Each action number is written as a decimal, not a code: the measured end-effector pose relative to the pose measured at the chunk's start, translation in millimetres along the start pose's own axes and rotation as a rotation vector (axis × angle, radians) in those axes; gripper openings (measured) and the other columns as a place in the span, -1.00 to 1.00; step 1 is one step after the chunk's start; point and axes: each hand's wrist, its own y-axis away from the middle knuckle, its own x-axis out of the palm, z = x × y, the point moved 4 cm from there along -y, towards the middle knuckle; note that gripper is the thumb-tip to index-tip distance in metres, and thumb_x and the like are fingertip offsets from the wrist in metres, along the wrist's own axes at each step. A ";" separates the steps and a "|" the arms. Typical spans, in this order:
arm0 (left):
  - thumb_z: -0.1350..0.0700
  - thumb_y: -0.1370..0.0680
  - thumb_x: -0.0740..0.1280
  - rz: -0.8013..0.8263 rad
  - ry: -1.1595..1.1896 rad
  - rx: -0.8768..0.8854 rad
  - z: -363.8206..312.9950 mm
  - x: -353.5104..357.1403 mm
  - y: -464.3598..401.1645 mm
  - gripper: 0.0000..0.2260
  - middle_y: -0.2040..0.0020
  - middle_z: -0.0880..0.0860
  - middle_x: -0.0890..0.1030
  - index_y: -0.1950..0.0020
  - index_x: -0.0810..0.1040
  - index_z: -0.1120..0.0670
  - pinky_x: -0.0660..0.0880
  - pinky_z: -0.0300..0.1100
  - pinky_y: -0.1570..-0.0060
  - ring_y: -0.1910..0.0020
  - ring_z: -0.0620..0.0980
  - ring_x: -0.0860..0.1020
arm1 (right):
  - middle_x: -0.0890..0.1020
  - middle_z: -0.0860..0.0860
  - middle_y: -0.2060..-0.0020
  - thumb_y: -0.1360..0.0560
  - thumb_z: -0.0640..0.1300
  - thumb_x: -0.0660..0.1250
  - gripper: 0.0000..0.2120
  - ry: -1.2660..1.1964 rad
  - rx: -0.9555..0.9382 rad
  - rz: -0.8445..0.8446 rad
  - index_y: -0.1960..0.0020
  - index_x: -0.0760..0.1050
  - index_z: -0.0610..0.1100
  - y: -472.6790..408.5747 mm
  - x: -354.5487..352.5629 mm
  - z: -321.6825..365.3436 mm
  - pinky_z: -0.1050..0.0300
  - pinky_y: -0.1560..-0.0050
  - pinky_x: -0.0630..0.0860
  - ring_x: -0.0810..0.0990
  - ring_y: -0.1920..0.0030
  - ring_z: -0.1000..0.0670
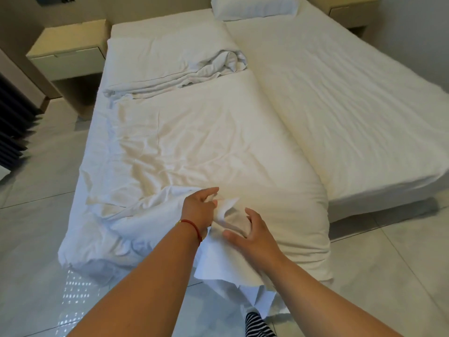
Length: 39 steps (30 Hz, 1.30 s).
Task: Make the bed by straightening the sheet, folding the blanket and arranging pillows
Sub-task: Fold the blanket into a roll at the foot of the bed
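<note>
**Rumpled white bedding at the foot of the near bed**

Two white beds stand pushed together on a glossy pale tile floor (36, 215), with beige walls behind. At 10 o'clock sits a boxy cream nightstand (68, 48), and a second nightstand (353, 8) shows at 1 o'clock. Dark pleated curtain (13, 113) folds hang at 9 o'clock.

On the left bed (80, 242), a soft, puffy blanket (206, 137) lies spread out, creased all over and cream-tinted in the light. Beyond it, at 11 o'clock, a thinner white sheet (179, 69) is bunched in ropey folds. One plump striped pillow (252, 7) rests at 12 o'clock, at the head of the beds. The right bed (340, 93) is covered smooth, with only fine ripples.

Near 6 o'clock, a loose corner of thin white cloth (226, 261) spills over the bed's foot edge towards the floor. The left hand (199, 210), with a red string bracelet (193, 226) at the wrist, pinches a raised fold of this cloth. The right hand (252, 234) hovers just beside it with fingers spread and gently curved, grasping nothing. A striped sock (257, 324) shows below on the tiles.
</note>
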 end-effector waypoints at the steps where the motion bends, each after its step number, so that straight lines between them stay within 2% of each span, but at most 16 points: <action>1: 0.35 -0.58 0.19 0.016 0.006 -0.026 -3.0 -1.1 -2.6 -0.66 -0.09 -0.02 0.60 -0.09 0.64 -0.03 0.52 -0.16 0.14 0.19 -0.04 0.51 | 0.30 0.23 -0.30 -0.24 0.33 0.41 -0.09 0.034 -0.003 -0.021 -0.47 0.13 0.07 -1.4 0.4 -1.3 0.13 -0.23 0.36 0.34 -0.33 0.10; 3: 0.35 -0.57 0.14 0.052 0.013 -0.070 -8.7 -4.0 -12.9 -0.62 0.00 0.05 0.65 0.06 0.67 -0.03 0.52 -0.11 0.18 0.19 0.06 0.54 | 0.46 0.19 -0.22 -0.23 0.30 0.44 -0.26 0.043 -0.046 -0.065 -0.31 0.31 0.09 -10.0 0.3 2.6 0.14 -0.13 0.46 0.48 -0.19 0.11; 6: 0.34 -0.55 0.21 0.122 0.084 -0.147 -20.2 -2.2 -28.5 -0.72 0.01 0.23 0.66 0.12 0.69 0.11 0.53 0.01 -0.01 0.09 0.17 0.58 | 0.61 0.16 0.07 -0.33 0.18 0.46 -0.68 0.008 -0.109 -0.124 0.00 0.46 0.12 -27.7 -1.6 18.0 0.15 0.08 0.53 0.58 0.07 0.17; 10: 0.31 -0.56 0.26 0.229 0.257 -0.207 -31.5 7.1 -40.4 -0.85 0.17 0.21 0.58 0.15 0.60 0.27 0.56 -0.08 0.17 0.20 0.15 0.56 | 0.67 0.00 0.23 -0.42 0.07 0.40 -0.80 -0.024 -0.096 -0.211 0.15 0.58 -0.07 -54.6 -8.0 21.3 -0.08 0.12 0.54 0.63 0.18 -0.01; 12: 0.11 -0.60 0.28 0.327 0.224 -0.252 -33.5 10.7 -44.7 -0.80 0.18 0.19 0.59 0.08 0.61 0.20 0.57 -0.03 0.04 0.19 0.11 0.56 | 0.66 -0.07 0.26 -0.46 -0.03 0.40 -0.80 -0.047 -0.070 -0.247 0.20 0.57 -0.17 -64.6 -12.5 19.5 -0.06 0.16 0.51 0.62 0.20 -0.10; 15: -0.32 -0.50 0.24 0.563 -0.226 -0.289 -43.2 16.5 -45.6 -0.56 0.39 0.05 0.53 0.12 0.62 0.05 0.56 -0.12 0.17 0.33 0.01 0.51 | 0.63 -0.12 0.34 -0.44 -0.10 0.42 -0.79 -0.098 -0.080 -0.283 0.27 0.54 -0.23 -77.6 -19.1 22.7 0.02 0.26 0.44 0.54 0.30 -0.04; 17: -0.22 -0.49 0.34 0.630 -0.407 -0.232 -46.0 24.8 -47.6 -0.65 0.27 0.06 0.62 0.04 0.63 0.06 0.62 -0.11 0.17 0.25 0.02 0.60 | 0.62 -0.01 0.41 -0.43 -0.16 0.39 -0.79 -0.138 -0.057 -0.258 0.37 0.53 -0.12 -85.3 -22.7 28.4 0.09 0.32 0.44 0.50 0.37 0.06; 19: 0.07 -0.49 0.45 0.555 -0.315 -0.179 -45.1 29.6 -60.4 -0.79 0.13 0.13 0.67 -0.03 0.61 0.16 0.64 -0.05 0.09 0.18 0.04 0.66 | 0.56 0.14 0.52 -0.44 -0.18 0.39 -0.71 -0.178 -0.051 -0.211 0.44 0.48 -0.03 -89.2 -27.2 35.6 0.28 0.41 0.39 0.45 0.45 0.18; 22: 0.27 -0.47 0.45 0.456 -0.125 -0.209 -40.3 29.1 -80.4 -0.85 0.08 0.20 0.67 -0.01 0.61 0.27 0.63 -0.01 0.03 0.12 0.10 0.67 | 0.61 0.13 0.39 -0.46 -0.06 0.41 -0.85 -0.177 -0.058 -0.138 0.25 0.60 -0.11 -93.1 -35.7 35.9 0.32 0.33 0.42 0.52 0.36 0.17; 24: 0.30 -0.48 0.43 0.414 -0.020 -0.246 -40.0 27.6 -92.2 -0.84 0.04 0.24 0.65 -0.04 0.59 0.31 0.62 -0.01 0.00 0.09 0.15 0.64 | 0.66 0.08 0.16 -0.40 0.10 0.41 -0.75 -0.250 -0.038 -0.065 0.04 0.60 -0.04 -92.0 -40.0 27.5 0.22 0.15 0.49 0.60 0.16 0.08; 27: 0.28 -0.50 0.41 0.345 0.084 -0.276 -47.3 26.1 -108.7 -0.86 0.10 0.24 0.57 0.00 0.58 0.33 0.57 -0.18 0.28 0.26 0.09 0.53 | 0.52 0.26 -0.13 -0.06 0.41 0.43 -0.22 -0.169 -0.052 0.043 -0.21 0.37 0.16 -87.2 -38.1 12.8 0.38 0.00 0.46 0.53 -0.09 0.23; 29: 0.29 -0.53 0.36 0.278 0.196 -0.293 -59.9 24.6 -118.2 -0.91 0.19 0.21 0.56 0.05 0.55 0.33 0.52 -0.25 0.47 0.36 0.02 0.49 | 0.33 0.27 -0.33 0.10 0.56 0.38 0.22 -0.019 -0.042 0.042 -0.44 0.13 0.09 -83.7 -32.9 1.8 0.33 -0.22 0.34 0.37 -0.30 0.21; 32: 0.36 -0.57 0.26 0.178 0.494 -0.349 -83.6 19.7 -130.7 -0.89 0.35 0.15 0.62 0.15 0.51 0.30 0.57 -0.18 0.48 0.32 0.01 0.56 | 0.19 0.12 -0.47 0.15 0.59 0.34 0.44 0.299 -0.006 -0.055 -0.54 -0.11 -0.01 -83.2 -27.5 -8.1 0.12 -0.42 0.23 0.21 -0.46 0.05; 34: 0.37 -0.58 0.24 0.098 0.587 -0.357 -96.6 10.9 -140.7 -0.86 0.35 0.13 0.61 0.16 0.50 0.28 0.56 -0.21 0.48 0.26 -0.01 0.52 | 0.32 0.05 -0.41 0.02 0.47 0.46 0.31 0.395 0.005 -0.125 -0.53 0.02 -0.06 -86.9 -26.2 -2.4 0.11 -0.35 0.32 0.33 -0.41 -0.03; 37: 0.38 -0.60 0.19 0.037 0.684 -0.333 -111.3 -7.0 -153.1 -0.88 0.33 0.10 0.62 0.07 0.49 0.29 0.51 -0.29 0.51 0.26 -0.04 0.45 | 0.59 0.01 -0.08 -0.27 0.18 0.51 -0.38 0.357 -0.015 -0.216 -0.20 0.44 -0.09 -105.7 -36.8 24.4 0.23 0.09 0.37 0.57 -0.13 -0.05; 39: 0.36 -0.61 0.18 0.012 0.806 -0.294 -124.8 -26.5 -161.4 -0.86 0.18 0.12 0.59 -0.09 0.51 0.26 0.50 -0.30 0.49 0.25 -0.05 0.44 | 0.61 -0.01 0.07 -0.33 0.06 0.51 -0.61 0.329 -0.060 -0.189 -0.04 0.52 -0.11 -125.7 -46.7 59.2 0.21 0.20 0.31 0.60 -0.01 -0.07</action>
